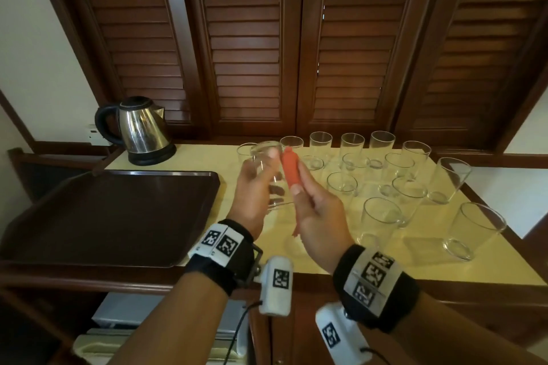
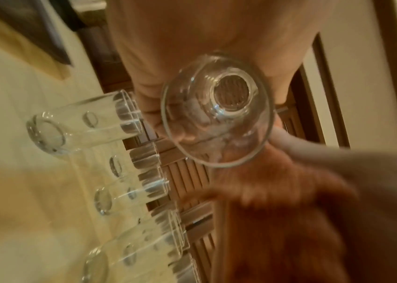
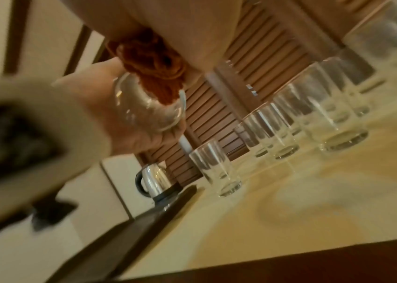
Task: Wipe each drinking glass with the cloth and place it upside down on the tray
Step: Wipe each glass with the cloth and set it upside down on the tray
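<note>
While one glass (image 1: 268,175) is held, fifteen stand

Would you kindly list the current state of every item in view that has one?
Left hand: grips the held glass.
Held glass: lifted off the counter, mouth facing the person.
Right hand: holds the orange cloth.
Orange cloth: bunched, beside the held glass.
Tray: on the counter, no glasses on it.
Other glasses: upright on the counter, empty.
Kettle: on its base, lid closed.
</note>
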A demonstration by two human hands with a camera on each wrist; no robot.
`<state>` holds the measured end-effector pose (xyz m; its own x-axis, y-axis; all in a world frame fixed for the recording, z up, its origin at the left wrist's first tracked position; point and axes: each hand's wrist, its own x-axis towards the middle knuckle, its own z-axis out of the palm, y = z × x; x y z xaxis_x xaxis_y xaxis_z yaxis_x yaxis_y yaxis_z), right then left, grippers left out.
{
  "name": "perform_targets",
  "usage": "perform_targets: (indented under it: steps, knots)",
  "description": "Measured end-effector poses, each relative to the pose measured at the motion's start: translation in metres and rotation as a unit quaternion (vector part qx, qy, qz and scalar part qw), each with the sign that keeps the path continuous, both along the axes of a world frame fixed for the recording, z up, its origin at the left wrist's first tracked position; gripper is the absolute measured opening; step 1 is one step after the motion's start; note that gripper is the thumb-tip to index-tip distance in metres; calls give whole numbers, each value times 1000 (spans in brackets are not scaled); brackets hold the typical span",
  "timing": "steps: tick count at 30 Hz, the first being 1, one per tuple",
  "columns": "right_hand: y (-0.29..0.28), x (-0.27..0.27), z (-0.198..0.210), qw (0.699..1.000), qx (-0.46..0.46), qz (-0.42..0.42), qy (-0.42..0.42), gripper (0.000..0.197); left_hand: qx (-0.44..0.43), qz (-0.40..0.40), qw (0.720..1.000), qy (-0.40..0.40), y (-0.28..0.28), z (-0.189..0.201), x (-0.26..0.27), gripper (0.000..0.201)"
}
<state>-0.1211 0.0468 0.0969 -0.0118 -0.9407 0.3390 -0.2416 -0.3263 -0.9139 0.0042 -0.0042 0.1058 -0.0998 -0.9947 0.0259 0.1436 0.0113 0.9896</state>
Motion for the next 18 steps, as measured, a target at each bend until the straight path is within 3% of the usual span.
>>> perform_targets:
  steps: [3,5,7,9,11,13,15,18]
  knots:
    - [-15,-15,0,999,14,-29,-18,48,28,-64,998,-6,4,-3,-5,41]
    - [-23,-21,6,997,19,-47,-56,47,14,-34,999,-3,7,-6,-12,54]
    - [-13,-14,3,1000,-8,-15,-19,46,6,10,999,31,2,-7,-11,62]
    - [-5,-10,0,1000,-8,12,-6,46,33,-9,998,44,3,-2,-7,49]
    - [-17,-17,2,999,5,-11,-43,44,39,-58,997,18,7,-2,-5,36]
    - [-24,-17,8,996,12,-30,-84,43,17,-40,999,-7,8,-1,-6,49]
    - [-16,-7,7,999,3,-5,-52,43,11,1,1000,9,0,0,-3,60]
    - [-16,1,8,999,19,2,-40,45,52,-41,997,28,-5,7,8,45]
